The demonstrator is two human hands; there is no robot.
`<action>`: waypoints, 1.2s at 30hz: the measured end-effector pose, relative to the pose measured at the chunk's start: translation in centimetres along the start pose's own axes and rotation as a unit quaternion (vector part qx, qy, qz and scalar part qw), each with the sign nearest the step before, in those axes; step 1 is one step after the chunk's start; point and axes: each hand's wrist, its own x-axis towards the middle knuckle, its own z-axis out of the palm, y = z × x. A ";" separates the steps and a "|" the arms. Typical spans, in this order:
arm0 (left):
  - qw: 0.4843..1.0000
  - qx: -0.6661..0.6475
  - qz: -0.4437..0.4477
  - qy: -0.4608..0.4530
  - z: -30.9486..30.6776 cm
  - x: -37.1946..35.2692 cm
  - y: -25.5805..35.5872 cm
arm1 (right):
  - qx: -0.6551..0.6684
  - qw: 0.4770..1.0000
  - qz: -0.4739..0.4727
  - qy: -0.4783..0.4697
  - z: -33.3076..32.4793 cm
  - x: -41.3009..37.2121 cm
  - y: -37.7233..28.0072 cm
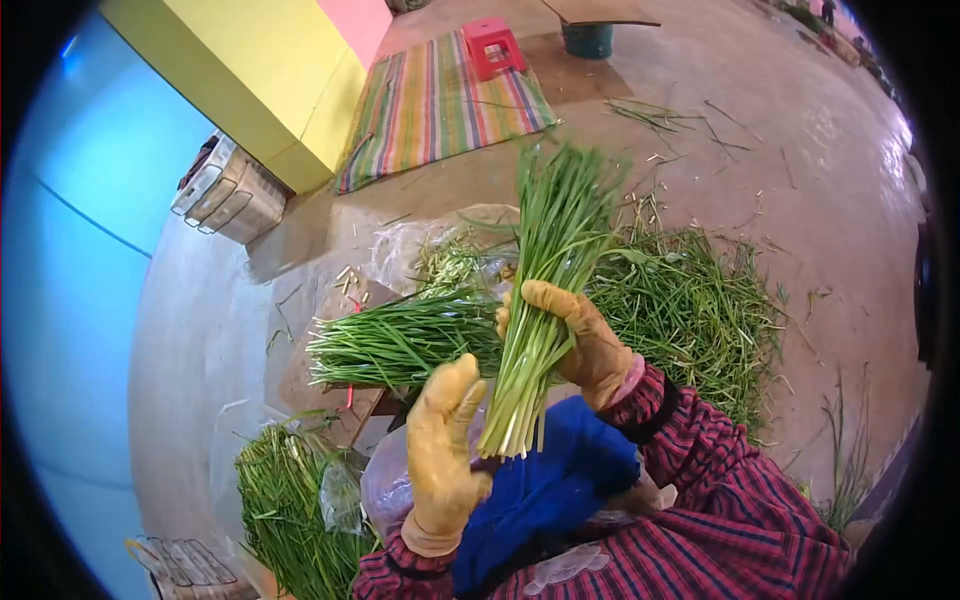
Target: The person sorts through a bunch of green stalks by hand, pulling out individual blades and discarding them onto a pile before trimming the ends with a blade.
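Note:
My right hand, in a yellowish glove, is wrapped around a bundle of garlic chives. The green leaf tips point up and away, while the pale cut stems hang toward my lap. Left of those stems, my left hand is raised in a matching glove, fingers stretched out and holding nothing. Beyond it, another bunch of chives lies sideways on a low board, its ends facing left. A red strip shows at the board's edge. Part of my right hand's grip is hidden behind the bundle.
A large loose heap of greens spreads on the floor at right. Another pile of greens sits at lower left with plastic. Farther off are a striped mat, a red stool, a dark green tub and a yellow pillar.

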 end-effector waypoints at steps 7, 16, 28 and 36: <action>0.897 -0.031 -0.375 -0.232 -3.5 0.3 -1.9 | -0.175 0.980 -0.010 -0.092 2.8 -2.6 1.5; 0.944 -0.145 -0.268 -0.128 -6.3 -0.8 -2.8 | -0.053 0.961 0.181 -0.200 -1.2 -3.5 2.4; 0.900 0.434 0.042 0.024 -7.8 1.1 -5.8 | -0.284 0.896 0.077 -0.333 2.4 -6.3 1.4; 0.854 0.514 0.060 0.051 -7.2 1.6 -4.7 | -0.327 0.874 0.037 -0.357 0.5 -6.3 4.3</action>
